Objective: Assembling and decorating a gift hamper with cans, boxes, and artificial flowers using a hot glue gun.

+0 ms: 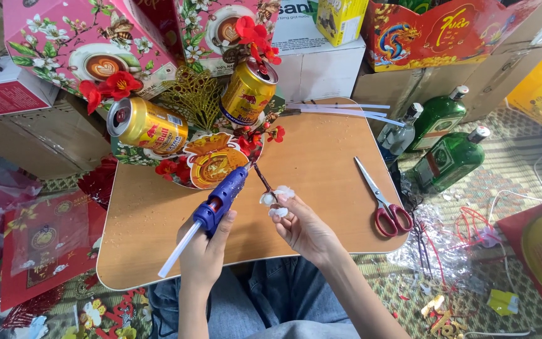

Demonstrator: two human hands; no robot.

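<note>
Head view, looking down on a low wooden bench (321, 188) with rounded corners. At its far left edge stands a festive arrangement (208, 157): two gold cans (148, 125) lying tilted, red fabric flowers (117, 85), a gold glittery ornament (196, 97). Red-handled scissors (384, 201) lie to the right on the bench; pale glue sticks (346, 112) lie at the far edge. Floral printed boxes (76, 44) rise behind; two green glass bottles (450, 157) lie on the mat to the right. Left hand (205, 251), fingers curled, has its grip closed around a blue glue gun (221, 198), a translucent stick protruding from the rear, nozzle aimed at the arrangement. Right hand (302, 229) pinches a thin dark twig (263, 179) with small white blossoms (277, 199), just beside the nozzle, above the bench centre.
</note>
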